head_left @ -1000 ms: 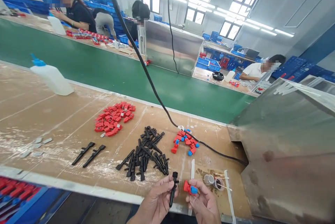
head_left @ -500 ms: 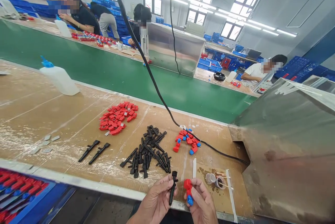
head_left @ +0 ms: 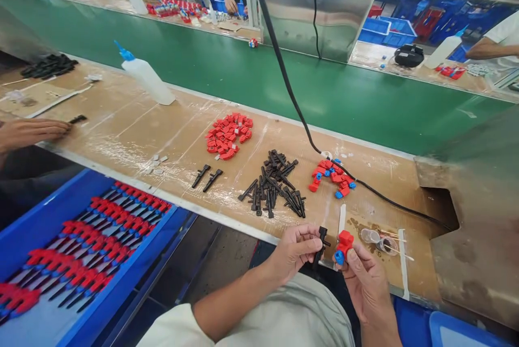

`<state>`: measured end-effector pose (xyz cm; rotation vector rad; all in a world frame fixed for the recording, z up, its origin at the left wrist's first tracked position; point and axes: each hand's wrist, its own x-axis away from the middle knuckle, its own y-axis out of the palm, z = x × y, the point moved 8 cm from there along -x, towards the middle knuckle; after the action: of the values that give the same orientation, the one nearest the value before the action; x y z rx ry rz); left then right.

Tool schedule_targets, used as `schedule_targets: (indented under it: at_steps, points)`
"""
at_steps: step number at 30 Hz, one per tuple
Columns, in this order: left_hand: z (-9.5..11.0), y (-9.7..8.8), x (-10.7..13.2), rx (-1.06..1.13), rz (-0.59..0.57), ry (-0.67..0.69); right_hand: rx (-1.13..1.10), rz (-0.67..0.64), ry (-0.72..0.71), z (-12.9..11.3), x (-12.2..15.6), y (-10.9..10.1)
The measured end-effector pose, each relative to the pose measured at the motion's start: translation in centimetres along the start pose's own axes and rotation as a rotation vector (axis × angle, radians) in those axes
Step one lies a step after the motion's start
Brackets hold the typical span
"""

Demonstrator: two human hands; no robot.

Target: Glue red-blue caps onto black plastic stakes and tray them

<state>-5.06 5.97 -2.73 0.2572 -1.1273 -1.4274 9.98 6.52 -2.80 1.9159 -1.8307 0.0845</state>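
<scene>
My left hand [head_left: 297,248] pinches a black plastic stem [head_left: 320,245] upright at the near edge of the wooden bench [head_left: 121,120]. Close to its right, my right hand [head_left: 362,277] grips a red cap with a blue tip [head_left: 343,245]. The two parts are almost touching. On the bench beyond my hands lie a heap of black stems [head_left: 274,184], a small cluster of red and blue caps [head_left: 332,176] and a pile of red pieces [head_left: 227,134]. Two single black stems [head_left: 207,177] lie to the left.
A blue tray [head_left: 77,239] of finished red-and-black parts sits low on the left. A white squeeze bottle [head_left: 145,75] stands by the green conveyor [head_left: 227,66]. A black cable [head_left: 292,98] crosses the bench. A metal housing [head_left: 478,195] stands on the right. Another person's hand [head_left: 32,132] rests at far left.
The view has tilted down and left, revealing the blue tray and my lap. My hands stay together, still holding the stem and cap, now closer to each other.
</scene>
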Motion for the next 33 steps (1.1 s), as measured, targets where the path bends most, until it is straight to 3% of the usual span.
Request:
schedule_targets:
  at_steps: [9, 19, 33]
  points:
    - [0.6, 0.4, 0.0, -0.193, -0.016, 0.072, 0.114, 0.043, -0.088, -1.2, 0.2, 0.2]
    - [1.1, 0.1, 0.3, -0.330, -0.068, 0.086, 0.268, 0.095, -0.060, -1.0, 1.0, -0.6]
    - [0.3, 0.0, 0.1, -0.393, -0.139, 0.076, 0.474, 0.172, -0.215, -3.0, 2.3, 1.6]
